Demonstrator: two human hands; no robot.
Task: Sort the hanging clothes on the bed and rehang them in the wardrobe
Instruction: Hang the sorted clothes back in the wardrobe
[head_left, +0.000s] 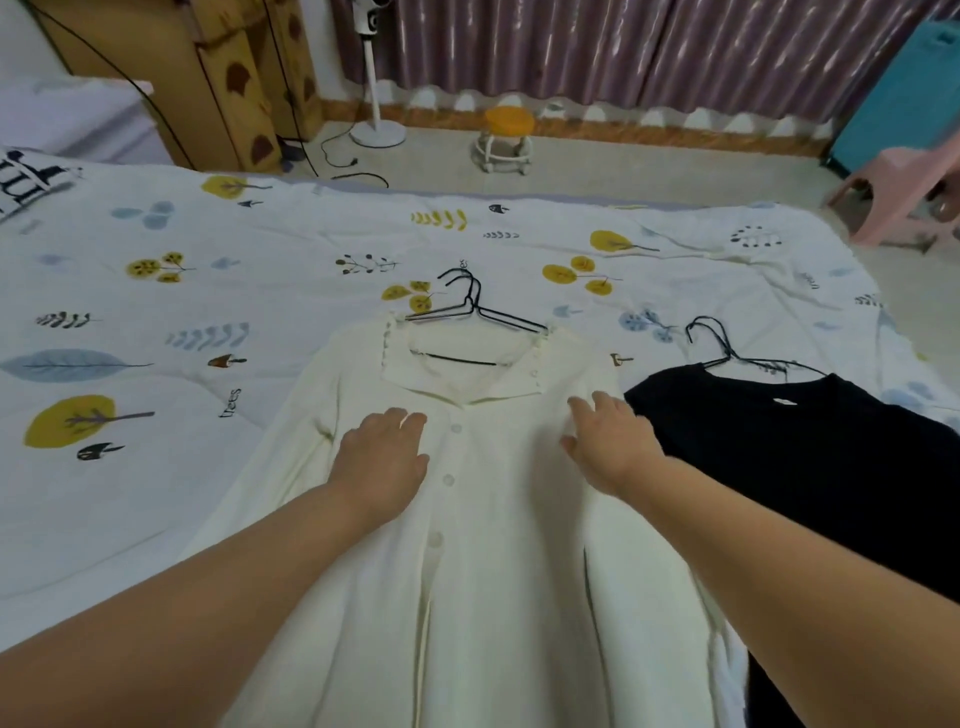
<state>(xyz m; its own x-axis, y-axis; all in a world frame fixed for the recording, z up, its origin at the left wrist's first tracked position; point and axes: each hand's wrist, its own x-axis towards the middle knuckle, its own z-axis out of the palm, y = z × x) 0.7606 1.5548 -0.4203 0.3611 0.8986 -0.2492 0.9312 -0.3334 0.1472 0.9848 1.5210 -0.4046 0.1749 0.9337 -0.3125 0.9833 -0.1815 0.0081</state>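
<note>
Head view: hands (382, 457) on white shirt (467, 571).

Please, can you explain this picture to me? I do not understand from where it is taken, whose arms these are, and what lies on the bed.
There is no machine here. A person wears a camera on the head, so you look forward and down along their own bare arms. The left hand and the right hand both rest flat, fingers fairly straight, on a white buttoned shirt spread on the bed. Nothing is gripped. Dark wire hangers, apparently two, lie at the shirt's collar. To the right lies a black garment on its own hanger, next to the white shirt. On the floor behind stand a fan's base, a small yellow stool and a pink stool.
</note>
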